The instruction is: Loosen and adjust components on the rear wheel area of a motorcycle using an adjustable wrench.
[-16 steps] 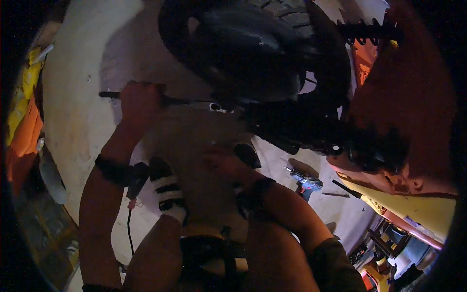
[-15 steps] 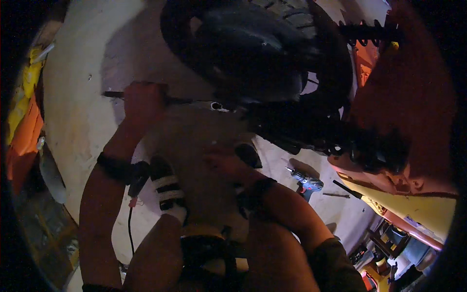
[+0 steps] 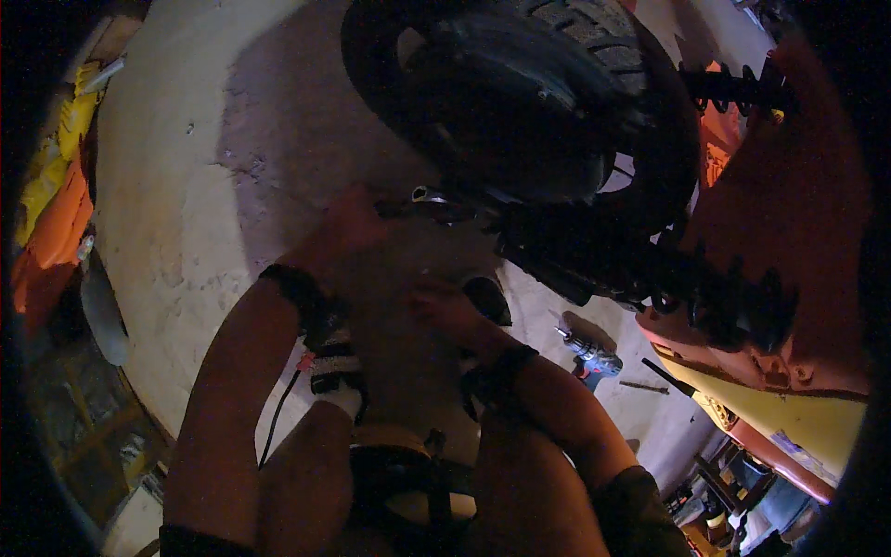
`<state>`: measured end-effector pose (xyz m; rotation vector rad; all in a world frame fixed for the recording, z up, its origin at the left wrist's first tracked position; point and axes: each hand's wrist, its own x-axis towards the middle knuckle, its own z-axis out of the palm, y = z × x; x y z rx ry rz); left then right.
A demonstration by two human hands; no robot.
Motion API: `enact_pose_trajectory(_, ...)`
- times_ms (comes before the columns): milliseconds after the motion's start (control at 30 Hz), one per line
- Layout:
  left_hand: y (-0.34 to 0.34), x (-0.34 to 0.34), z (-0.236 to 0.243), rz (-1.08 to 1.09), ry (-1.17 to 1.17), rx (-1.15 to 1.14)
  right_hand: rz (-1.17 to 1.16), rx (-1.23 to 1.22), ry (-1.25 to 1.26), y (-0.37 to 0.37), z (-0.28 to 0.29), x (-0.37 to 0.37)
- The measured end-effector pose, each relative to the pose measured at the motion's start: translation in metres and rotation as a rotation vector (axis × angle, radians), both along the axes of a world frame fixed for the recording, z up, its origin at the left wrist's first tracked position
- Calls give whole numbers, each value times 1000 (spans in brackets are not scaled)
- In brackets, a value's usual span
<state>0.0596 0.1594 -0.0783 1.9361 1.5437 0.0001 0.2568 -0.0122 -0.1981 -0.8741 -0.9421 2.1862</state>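
Observation:
My left hand [image 3: 355, 221] is closed around the dark handle of a wrench [image 3: 430, 195], whose shiny ring-shaped end points right, close under the wheel. Just beyond it, a big knobbly tyre [image 3: 594, 46] and its dark hub [image 3: 510, 111] lean over the floor. Lower down, my right hand [image 3: 447, 312] hovers in shadow above my right shoe [image 3: 487, 301], its fingers curled. Whether anything is inside those fingers is too dark to see. Whether the wrench touches the wheel assembly is also unclear.
Dark suspension parts with a coil spring [image 3: 733, 302] run right from the wheel beside red bodywork [image 3: 770, 195]. A cordless drill [image 3: 590, 358] and a thin rod [image 3: 644, 387] lie on the floor. A black cable [image 3: 278, 418] trails near my left leg. Orange and yellow items [image 3: 60, 241] line the left.
My left hand has moved right and slightly down, nearer the wheel. The wrench has turned, so its long handle no longer sticks out to the left. My right hand has barely shifted.

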Motion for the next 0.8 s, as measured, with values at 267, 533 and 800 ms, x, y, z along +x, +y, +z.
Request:
enact_pose_trajectory(267,-3,6,-11,39,-77,12,-149,-485,171,-1,-3,7)
enact_pose_trajectory(533,-7,0,-16,45,-158,-11,-91,-136,-14,-5,7,3)
enact_pose_trajectory(800,-27,-43,-36,-117,-83,352,144,797,-556,21,49,-7)
